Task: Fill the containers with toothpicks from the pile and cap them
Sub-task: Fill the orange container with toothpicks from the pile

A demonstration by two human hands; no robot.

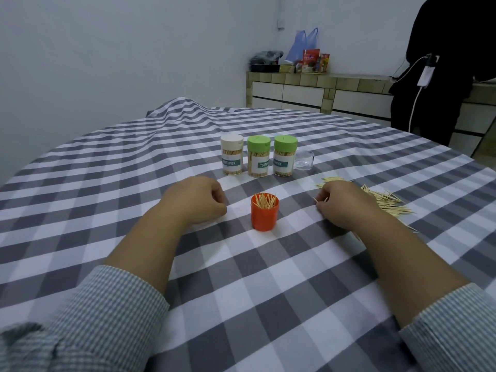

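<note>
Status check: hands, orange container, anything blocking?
Left hand fisted, resting on cloth. Right hand pinching toothpicks beside the pile. Orange container uncapped, part-filled. Three capped jars behind; nothing blocking.

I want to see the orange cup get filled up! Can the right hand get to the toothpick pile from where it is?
Probably yes. The right hand already rests against the loose pile of wooden toothpicks on the checked cloth, a few apparently pinched in its fingers, and nothing stands between them.

Just one wide-angle head cam here, looking forward and down over the checkered tabletop [241, 277] from close up, both forearms reaching in from the near edge, far wall up top.
</note>
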